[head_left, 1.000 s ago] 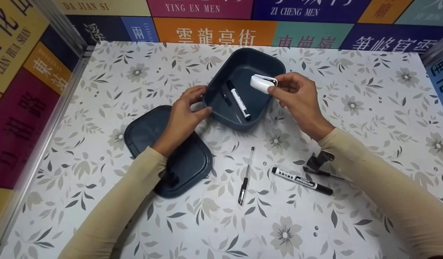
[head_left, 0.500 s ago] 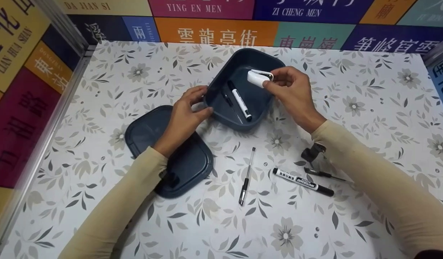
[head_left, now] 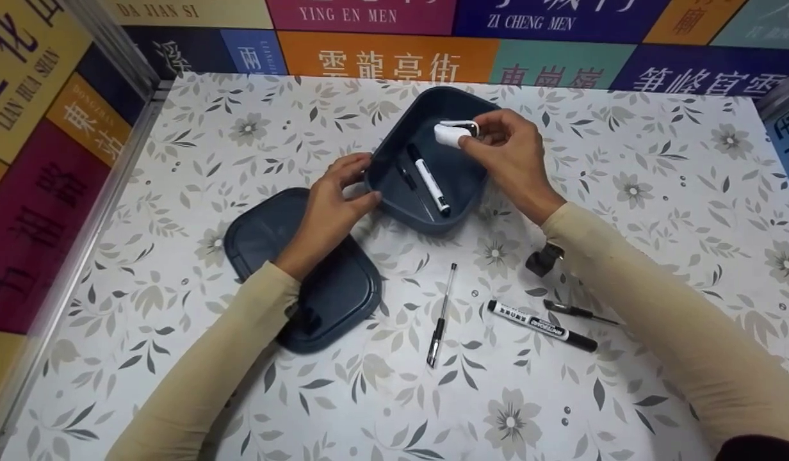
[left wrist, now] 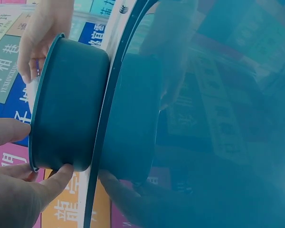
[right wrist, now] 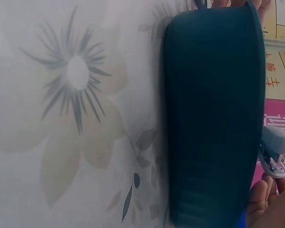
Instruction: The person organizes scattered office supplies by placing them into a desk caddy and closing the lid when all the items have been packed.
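My right hand [head_left: 513, 157] pinches a small white stapler [head_left: 451, 133] between thumb and fingers, over the far right part of a dark blue plastic box [head_left: 426, 224]. In the right wrist view the stapler [right wrist: 278, 142] shows its metal inside, just past the box rim. Around the box's near left corner my left hand [head_left: 333, 202] holds it, a finger at the rim and the thumb low on the outer wall. A white marker [head_left: 431, 186] with black ends lies inside the box, beside a thin dark pen [head_left: 407, 178].
The matching dark blue lid [head_left: 343, 288] lies under my left forearm. Nearer me on the flowered table [head_left: 241, 397] are a clear pen [head_left: 438, 330], a white and black marker [head_left: 542, 326] and another dark pen [head_left: 574, 310]. Printed panels [head_left: 388, 61] stand behind.
My right hand has carried the stapler a little left and away from me, further over the box. The left hand keeps its hold on the corner.
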A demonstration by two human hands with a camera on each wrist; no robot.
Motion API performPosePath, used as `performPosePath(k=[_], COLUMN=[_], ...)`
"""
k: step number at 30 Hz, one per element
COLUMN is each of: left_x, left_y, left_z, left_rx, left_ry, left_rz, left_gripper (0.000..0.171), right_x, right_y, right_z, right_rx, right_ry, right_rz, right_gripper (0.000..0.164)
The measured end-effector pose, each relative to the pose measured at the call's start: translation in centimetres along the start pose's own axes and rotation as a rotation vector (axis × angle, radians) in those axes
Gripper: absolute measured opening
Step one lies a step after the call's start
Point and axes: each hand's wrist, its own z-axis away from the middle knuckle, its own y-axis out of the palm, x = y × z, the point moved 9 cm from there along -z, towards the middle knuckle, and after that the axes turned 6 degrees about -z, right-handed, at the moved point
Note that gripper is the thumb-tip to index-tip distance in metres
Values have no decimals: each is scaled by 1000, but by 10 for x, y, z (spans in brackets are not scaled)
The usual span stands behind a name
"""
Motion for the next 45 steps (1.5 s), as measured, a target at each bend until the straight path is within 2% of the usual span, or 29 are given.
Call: performPosePath(k=[7,12,18,35,45], left_x=[0,-2,-2,-1,0], left_y=[1,0,0,0,0], left_z=[0,0,0,-1,1], left_rx=[4,8,10,9,14], left_ry=[8,19,7,17,-3], left_rz=[-7,-38,-25,-34,-18], left_gripper=[58,58,59,58,57], right_x=[5,5,8,10,14], right_y=[0,-1,-2,-22,-40], right_z=[-1,-1,2,30,49], right_rx=[18,26,44,104,116], right_ry=[-47,-58,-66,-145,-172], right_rz=[53,55,34,52,26], right_gripper=[28,26,27,29,29])
